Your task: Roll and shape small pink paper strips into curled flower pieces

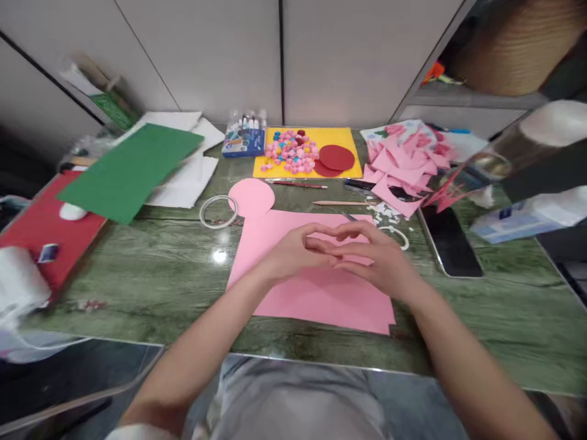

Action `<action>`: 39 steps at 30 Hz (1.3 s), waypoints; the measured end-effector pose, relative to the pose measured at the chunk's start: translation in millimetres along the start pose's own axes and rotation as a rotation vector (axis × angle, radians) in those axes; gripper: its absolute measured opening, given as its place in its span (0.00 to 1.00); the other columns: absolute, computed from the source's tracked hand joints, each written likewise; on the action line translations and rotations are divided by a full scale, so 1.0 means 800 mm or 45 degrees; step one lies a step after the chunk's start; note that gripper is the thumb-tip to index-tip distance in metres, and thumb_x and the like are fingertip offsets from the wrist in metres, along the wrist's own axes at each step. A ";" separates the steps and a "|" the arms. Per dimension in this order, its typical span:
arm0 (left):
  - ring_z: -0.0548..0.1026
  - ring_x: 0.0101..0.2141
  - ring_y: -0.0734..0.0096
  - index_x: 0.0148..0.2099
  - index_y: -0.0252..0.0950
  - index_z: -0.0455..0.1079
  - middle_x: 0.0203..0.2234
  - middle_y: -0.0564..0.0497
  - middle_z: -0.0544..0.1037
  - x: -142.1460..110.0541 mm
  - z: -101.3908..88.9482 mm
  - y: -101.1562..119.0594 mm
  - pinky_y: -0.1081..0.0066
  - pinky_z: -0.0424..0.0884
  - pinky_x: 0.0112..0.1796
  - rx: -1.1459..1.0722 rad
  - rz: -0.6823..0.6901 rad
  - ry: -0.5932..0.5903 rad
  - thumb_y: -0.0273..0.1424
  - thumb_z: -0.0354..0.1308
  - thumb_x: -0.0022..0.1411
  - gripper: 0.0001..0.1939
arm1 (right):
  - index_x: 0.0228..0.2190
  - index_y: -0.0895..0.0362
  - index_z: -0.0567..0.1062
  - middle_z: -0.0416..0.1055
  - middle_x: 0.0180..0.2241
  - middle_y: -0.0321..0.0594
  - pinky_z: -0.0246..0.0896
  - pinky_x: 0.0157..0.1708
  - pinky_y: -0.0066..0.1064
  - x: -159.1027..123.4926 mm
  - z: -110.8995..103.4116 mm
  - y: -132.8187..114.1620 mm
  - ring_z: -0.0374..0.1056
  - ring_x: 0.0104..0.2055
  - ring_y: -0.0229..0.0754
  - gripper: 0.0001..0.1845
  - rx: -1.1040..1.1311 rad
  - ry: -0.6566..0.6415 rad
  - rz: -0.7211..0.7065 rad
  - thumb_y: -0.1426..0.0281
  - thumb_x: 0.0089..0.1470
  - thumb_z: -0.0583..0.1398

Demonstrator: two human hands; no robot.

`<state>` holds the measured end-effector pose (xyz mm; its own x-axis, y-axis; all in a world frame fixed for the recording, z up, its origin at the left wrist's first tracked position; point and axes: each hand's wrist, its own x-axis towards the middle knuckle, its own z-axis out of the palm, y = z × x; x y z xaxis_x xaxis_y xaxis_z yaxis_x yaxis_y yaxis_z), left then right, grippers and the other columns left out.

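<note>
My left hand (302, 252) and my right hand (378, 260) meet above a sheet of pink paper (302, 299) lying on the table. Their curved fingers reach toward each other and the fingertips touch or overlap, leaving gaps between them. Nothing shows in either hand. The sheet has a small notch at its lower right corner. A pink paper circle (253, 197) lies at the sheet's upper left, beside a pale ring (218, 212). Partly behind my right hand are another white ring (401, 237) and the tip of a thin dark tool (349, 216).
At the back, a yellow sheet (260, 168) bears small pompoms and red circles (337, 157). Pink scraps (403, 162), a phone (450, 241) and a bottle (527, 214) stand or lie right. Green paper (132, 171) and red paper (59, 226) are left. Pencils (339, 203) lie behind the sheet.
</note>
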<state>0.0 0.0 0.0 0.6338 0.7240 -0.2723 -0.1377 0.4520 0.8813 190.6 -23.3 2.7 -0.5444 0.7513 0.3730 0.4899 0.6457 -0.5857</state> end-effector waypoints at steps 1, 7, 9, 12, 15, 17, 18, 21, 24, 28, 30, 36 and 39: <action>0.74 0.28 0.76 0.43 0.35 0.67 0.26 0.52 0.77 0.000 0.001 0.001 0.73 0.68 0.33 -0.002 0.004 0.030 0.22 0.65 0.44 0.22 | 0.40 0.48 0.72 0.65 0.45 0.41 0.64 0.44 0.35 0.001 0.000 0.000 0.63 0.48 0.39 0.13 -0.009 -0.001 -0.005 0.71 0.51 0.60; 0.75 0.32 0.70 0.42 0.35 0.67 0.29 0.49 0.77 0.002 0.009 -0.006 0.67 0.69 0.37 -0.037 0.120 0.215 0.26 0.65 0.45 0.19 | 0.38 0.49 0.72 0.68 0.42 0.41 0.62 0.44 0.40 0.003 0.004 0.001 0.64 0.46 0.41 0.09 -0.190 0.129 -0.021 0.71 0.53 0.58; 0.75 0.34 0.69 0.42 0.35 0.67 0.30 0.49 0.77 0.003 0.010 -0.013 0.66 0.69 0.39 -0.097 0.153 0.218 0.27 0.65 0.46 0.19 | 0.35 0.51 0.72 0.68 0.42 0.41 0.62 0.45 0.41 0.003 0.006 0.002 0.65 0.45 0.42 0.06 -0.257 0.167 -0.003 0.70 0.52 0.59; 0.75 0.34 0.70 0.42 0.34 0.67 0.31 0.49 0.77 0.005 0.012 -0.023 0.66 0.68 0.40 -0.185 0.149 0.211 0.27 0.66 0.45 0.19 | 0.30 0.52 0.71 0.68 0.40 0.41 0.60 0.45 0.41 0.004 0.009 0.000 0.65 0.44 0.43 0.01 -0.315 0.186 0.022 0.70 0.51 0.59; 0.75 0.33 0.72 0.41 0.34 0.68 0.30 0.50 0.77 0.007 0.012 -0.026 0.68 0.68 0.39 -0.212 0.128 0.231 0.26 0.67 0.44 0.20 | 0.28 0.53 0.70 0.69 0.39 0.41 0.59 0.46 0.43 0.005 0.010 -0.001 0.66 0.43 0.43 0.01 -0.338 0.183 0.036 0.70 0.51 0.59; 0.75 0.32 0.72 0.41 0.33 0.68 0.29 0.50 0.77 0.007 0.011 -0.026 0.69 0.69 0.38 -0.211 0.123 0.228 0.26 0.67 0.44 0.20 | 0.28 0.52 0.70 0.68 0.39 0.41 0.59 0.46 0.43 0.005 0.009 -0.002 0.66 0.43 0.43 0.01 -0.335 0.178 0.055 0.69 0.51 0.59; 0.75 0.32 0.72 0.41 0.33 0.67 0.29 0.49 0.77 0.006 0.010 -0.025 0.69 0.69 0.38 -0.211 0.117 0.222 0.25 0.66 0.44 0.20 | 0.29 0.52 0.70 0.68 0.39 0.41 0.59 0.46 0.43 0.005 0.009 -0.002 0.65 0.44 0.43 0.02 -0.321 0.170 0.065 0.69 0.51 0.59; 0.75 0.30 0.73 0.42 0.33 0.66 0.28 0.49 0.77 0.006 0.006 -0.020 0.70 0.69 0.35 -0.228 0.086 0.204 0.25 0.66 0.44 0.21 | 0.33 0.52 0.71 0.67 0.42 0.42 0.61 0.45 0.40 0.004 0.005 -0.001 0.64 0.45 0.44 0.05 -0.224 0.127 0.091 0.68 0.50 0.60; 0.75 0.29 0.74 0.43 0.34 0.66 0.28 0.49 0.78 0.005 0.000 -0.014 0.71 0.70 0.34 -0.219 0.028 0.144 0.24 0.66 0.44 0.22 | 0.35 0.50 0.73 0.65 0.43 0.41 0.62 0.44 0.38 0.003 0.000 0.001 0.64 0.46 0.42 0.07 -0.098 0.077 0.112 0.69 0.51 0.60; 0.76 0.29 0.73 0.45 0.34 0.67 0.28 0.49 0.78 0.003 -0.010 -0.007 0.69 0.70 0.36 -0.095 -0.023 0.005 0.23 0.66 0.44 0.23 | 0.37 0.48 0.74 0.65 0.44 0.41 0.63 0.44 0.38 0.002 -0.004 0.001 0.63 0.46 0.42 0.08 -0.004 -0.011 0.097 0.69 0.52 0.59; 0.76 0.29 0.72 0.46 0.35 0.67 0.28 0.49 0.78 0.002 -0.012 -0.005 0.68 0.70 0.36 -0.018 -0.036 -0.043 0.24 0.66 0.44 0.24 | 0.39 0.47 0.73 0.65 0.45 0.40 0.63 0.45 0.39 0.003 -0.004 0.000 0.63 0.48 0.41 0.11 0.016 -0.067 0.078 0.69 0.53 0.58; 0.76 0.31 0.71 0.44 0.35 0.67 0.29 0.49 0.77 0.004 -0.005 -0.006 0.67 0.69 0.37 -0.037 0.028 0.064 0.25 0.66 0.45 0.21 | 0.37 0.50 0.73 0.66 0.43 0.41 0.64 0.43 0.37 0.006 0.001 -0.002 0.64 0.46 0.41 0.08 -0.085 0.003 0.068 0.70 0.54 0.56; 0.75 0.32 0.72 0.42 0.34 0.67 0.29 0.50 0.77 0.006 0.001 -0.010 0.66 0.69 0.39 -0.121 0.071 0.179 0.25 0.66 0.44 0.20 | 0.34 0.52 0.72 0.66 0.41 0.42 0.63 0.43 0.38 0.007 0.004 -0.001 0.64 0.45 0.42 0.05 -0.185 0.124 0.071 0.69 0.53 0.58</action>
<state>4.9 -0.6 -8.5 0.5114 0.8120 -0.2814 -0.2453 0.4518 0.8578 185.1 -20.5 3.1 -0.4486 0.7915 0.4151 0.6144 0.6104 -0.4999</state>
